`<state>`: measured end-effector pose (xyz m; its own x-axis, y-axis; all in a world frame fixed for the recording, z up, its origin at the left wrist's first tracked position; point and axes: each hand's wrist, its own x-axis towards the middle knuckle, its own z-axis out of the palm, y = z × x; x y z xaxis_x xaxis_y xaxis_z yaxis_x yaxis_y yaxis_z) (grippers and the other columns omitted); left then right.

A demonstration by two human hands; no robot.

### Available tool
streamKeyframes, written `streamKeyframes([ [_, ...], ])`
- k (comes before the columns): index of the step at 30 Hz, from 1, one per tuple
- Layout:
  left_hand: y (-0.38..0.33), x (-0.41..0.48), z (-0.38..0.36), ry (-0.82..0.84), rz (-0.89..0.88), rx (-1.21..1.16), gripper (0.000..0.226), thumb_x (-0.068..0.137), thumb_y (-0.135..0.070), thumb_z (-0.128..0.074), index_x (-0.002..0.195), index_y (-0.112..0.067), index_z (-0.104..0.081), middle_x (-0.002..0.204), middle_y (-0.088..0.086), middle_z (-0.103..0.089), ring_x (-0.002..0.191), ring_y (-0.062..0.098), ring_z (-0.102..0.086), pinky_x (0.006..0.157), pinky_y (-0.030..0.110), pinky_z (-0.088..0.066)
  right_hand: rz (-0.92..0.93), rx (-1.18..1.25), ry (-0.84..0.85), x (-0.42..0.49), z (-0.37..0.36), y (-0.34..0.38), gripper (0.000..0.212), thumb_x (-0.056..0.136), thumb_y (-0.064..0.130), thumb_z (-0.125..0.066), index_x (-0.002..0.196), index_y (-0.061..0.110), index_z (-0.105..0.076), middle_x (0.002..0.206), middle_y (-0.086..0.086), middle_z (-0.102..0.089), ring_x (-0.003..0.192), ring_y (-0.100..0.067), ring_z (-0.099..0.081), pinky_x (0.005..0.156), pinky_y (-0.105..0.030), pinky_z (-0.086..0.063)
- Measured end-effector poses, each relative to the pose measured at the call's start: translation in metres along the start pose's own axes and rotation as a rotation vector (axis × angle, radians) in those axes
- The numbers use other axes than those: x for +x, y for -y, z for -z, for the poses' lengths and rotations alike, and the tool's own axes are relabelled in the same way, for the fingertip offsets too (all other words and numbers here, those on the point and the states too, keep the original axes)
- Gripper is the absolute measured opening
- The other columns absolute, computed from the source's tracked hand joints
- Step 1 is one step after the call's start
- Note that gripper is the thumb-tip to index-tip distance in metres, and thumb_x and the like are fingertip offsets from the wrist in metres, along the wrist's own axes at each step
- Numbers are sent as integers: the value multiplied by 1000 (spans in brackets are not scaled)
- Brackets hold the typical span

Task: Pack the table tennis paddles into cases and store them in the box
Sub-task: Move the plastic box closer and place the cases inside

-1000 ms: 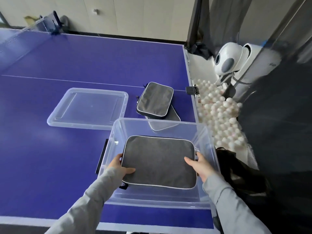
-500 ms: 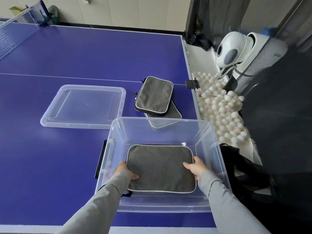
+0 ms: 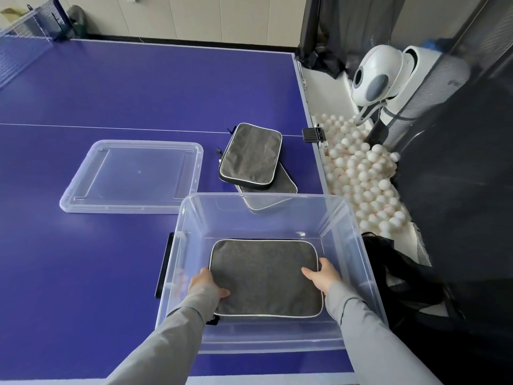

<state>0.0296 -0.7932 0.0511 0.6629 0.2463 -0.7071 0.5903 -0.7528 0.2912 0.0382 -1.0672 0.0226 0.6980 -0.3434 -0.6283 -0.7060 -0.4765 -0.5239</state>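
While gripped at both side edges, case (image 3: 263, 276) lies flat and low inside box (image 3: 349, 232), near right on table (image 3: 83, 273); contact with the box floor cannot be confirmed. Left hand (image 3: 206, 284) grips the case's left edge, thumb on top. Right hand (image 3: 323, 276) grips the right edge likewise. Just beyond the box, top case (image 3: 251, 155) lies askew on bottom case (image 3: 287, 183). Lid (image 3: 133, 176) lies flat to the left. Balls (image 3: 361, 173) are heaped right of the table.
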Motion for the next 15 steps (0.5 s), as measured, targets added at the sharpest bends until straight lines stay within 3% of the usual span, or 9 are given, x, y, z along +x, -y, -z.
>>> streamKeyframes([
  [5,-4,-9,-6,-135,-184,155,75,78,-35,-70,136,-9,-29,136,9,-37,128,29,-38,103,39,-38,92,-159,-83,-26,8,22,62,91,30,-58,140,3,-32,140,-18,-42,131,-32,-39,103,-31,-31],
  [11,-26,-30,10,-331,-497,416,74,92,-43,-49,149,-14,-11,152,2,-18,142,21,-18,113,33,-24,327,-173,-184,-50,20,50,53,94,22,-50,141,4,-33,140,-17,-43,132,-29,-38,106,-30,-26],
  [15,-42,-40,31,-395,-566,496,70,95,-46,-39,149,-14,-8,157,3,-10,145,20,-9,117,35,-14,485,-205,-247,-60,36,80,51,95,23,-49,141,6,-34,140,-14,-42,132,-27,-36,106,-30,-25],
])
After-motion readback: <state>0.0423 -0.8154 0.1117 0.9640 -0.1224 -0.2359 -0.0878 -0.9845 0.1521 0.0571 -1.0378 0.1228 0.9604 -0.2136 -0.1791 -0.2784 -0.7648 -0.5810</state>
